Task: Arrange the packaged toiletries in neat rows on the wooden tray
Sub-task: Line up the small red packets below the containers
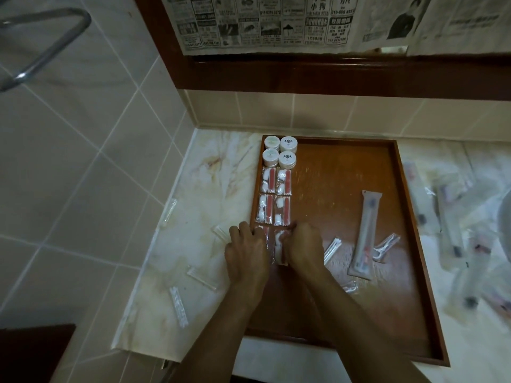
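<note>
Tray [398, 205]: wooden, rimmed, set on the marble counter [204, 189] near the tiled corner
Jars [280, 151]: four white round jars in a two-by-two block at the tray's far left corner, touching one another
Kits [275, 197]: four clear packets with red strips and white cotton, laid in two columns just below the jars, edges nearly touching
Packet under hands [279, 248]: a like clear packet with white and red contents, lying at the near end of the right column, between the two hands
Left hand [246, 251]: palm down over the tray's left rim, fingers curled onto a packet at the near end of the left column; whether it pinches or only presses cannot be told
Right hand [304, 246]: palm down on the tray, fingers curled at the packet's far right edge; grip cannot be told
Toothbrush pack [364, 234]: long clear sleeve lying lengthwise on the tray's right half, apart from the rows
Floss picks [387, 246]: in clear wrap, just beside the toothbrush pack's right side
Small sachet [331, 250]: narrow, on the tray just right of the right hand
Counter left of tray: several narrow clear sachets [178, 306] scattered loose
Counter right of tray: more long packs [453, 233], blurred, in a loose heap
</note>
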